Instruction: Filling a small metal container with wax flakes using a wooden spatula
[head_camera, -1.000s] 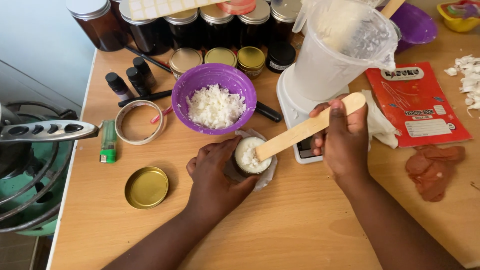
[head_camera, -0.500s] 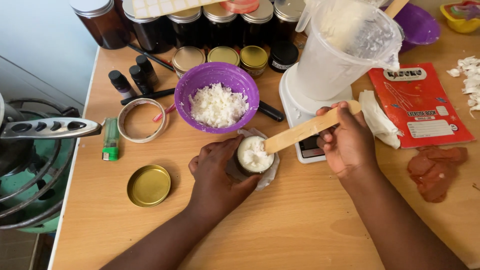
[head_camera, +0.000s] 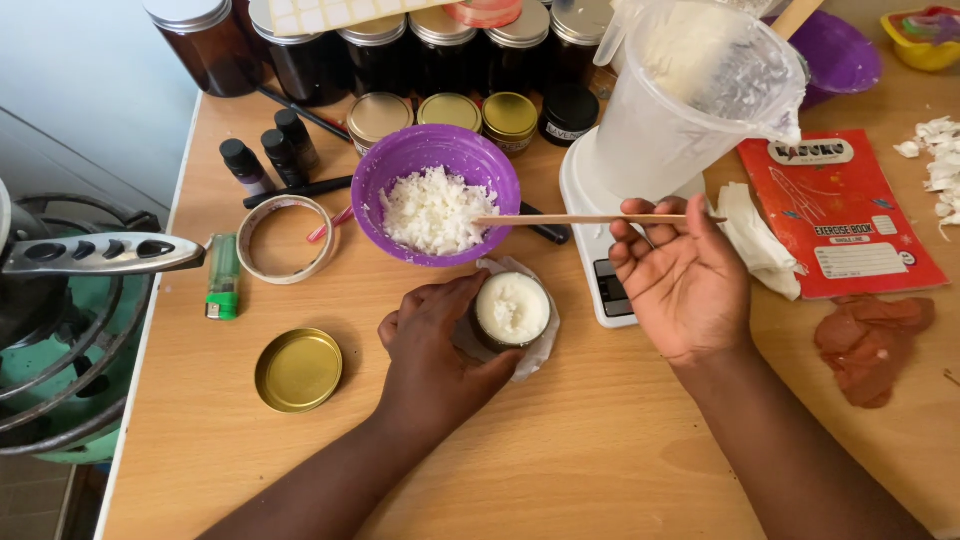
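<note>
My left hand (head_camera: 432, 352) grips a small dark jar (head_camera: 511, 311) filled with white cream, resting on a scrap of clear wrap on the wooden table (head_camera: 560, 460). My right hand (head_camera: 680, 275) holds a flat wooden stick (head_camera: 560, 220) edge-on, level, its tip over a purple bowl (head_camera: 372, 190) of white flakes. The stick is lifted clear of the jar. A gold lid (head_camera: 298, 370) lies to the left of my left hand.
A white scale (head_camera: 600, 285) carries a large plastic jug (head_camera: 700, 95) smeared white. Dark jars and small bottles (head_camera: 270, 150) line the back edge. A tape roll (head_camera: 287, 238), green lighter (head_camera: 222, 277), red exercise book (head_camera: 840, 215) and reddish lump (head_camera: 870, 345) lie around. A stove (head_camera: 60, 330) stands left.
My right hand lifted the stick out of the jar and swung it up and left, turning it edge-on over the purple bowl. My left hand kept hold of the jar.
</note>
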